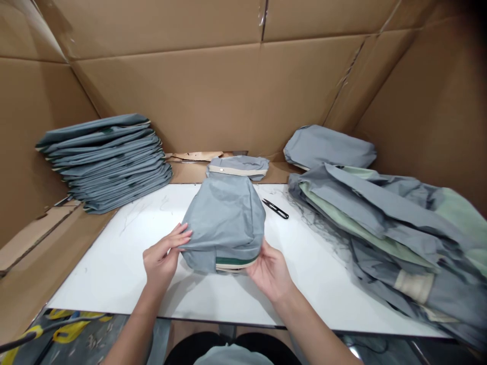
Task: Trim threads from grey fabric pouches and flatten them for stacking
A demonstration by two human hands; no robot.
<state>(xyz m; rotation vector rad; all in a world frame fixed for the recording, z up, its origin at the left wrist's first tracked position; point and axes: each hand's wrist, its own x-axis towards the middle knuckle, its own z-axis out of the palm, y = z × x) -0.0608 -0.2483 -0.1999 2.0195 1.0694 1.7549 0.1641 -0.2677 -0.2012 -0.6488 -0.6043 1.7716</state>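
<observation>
A grey-blue fabric pouch (228, 218) with a green and cream zipper edge facing me is held just above the white table. My left hand (164, 256) grips its left side, thumb underneath and fingers over the fabric. At the lower right corner, my right hand (271, 268) is closed on the pouch, with its fingertips hidden beneath it. Black thread snips (276, 208) lie to the right of the pouch. Just behind it rests another grey pouch (239, 166) with a cream zipper.
A tall stack of folded grey-blue pouches (110, 159) stands at the back left. At the right lies a heap of grey and green fabric pieces (391, 223), with loose threads beside it. Behind the heap sits a grey pouch (329, 146). Cardboard walls (171, 96) enclose the white table (125, 274).
</observation>
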